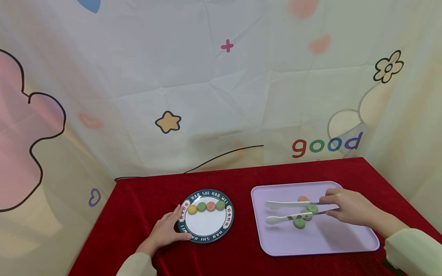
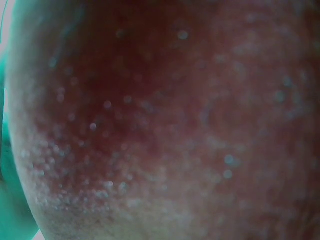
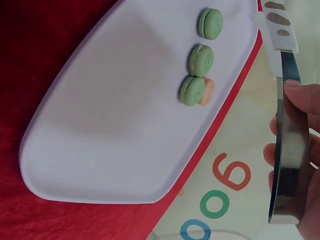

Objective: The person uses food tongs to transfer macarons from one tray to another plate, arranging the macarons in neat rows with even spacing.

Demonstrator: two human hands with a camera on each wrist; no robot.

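Observation:
My left hand [image 1: 167,229] rests at the left side of a round plate [image 1: 207,239], thumb and fingers spread along its dark green lettered rim. A yellow macaron [image 1: 192,209], a pink macaron [image 1: 211,206] and two green ones form a row on the plate. My right hand [image 1: 350,205] grips a pair of food tongs [image 3: 290,170] by the steel handle. Their white tips stand apart over the lilac tray [image 1: 276,243], with nothing between the tips. Below the tongs lie three green macarons [image 1: 299,223] and an orange macaron [image 1: 304,199]. Blurred skin fills most of the left wrist view.
A red cloth [image 1: 241,245] covers the table, with a strip of it between plate and tray. Behind the table hangs a pale printed curtain [image 1: 193,84] with a star and the word "good".

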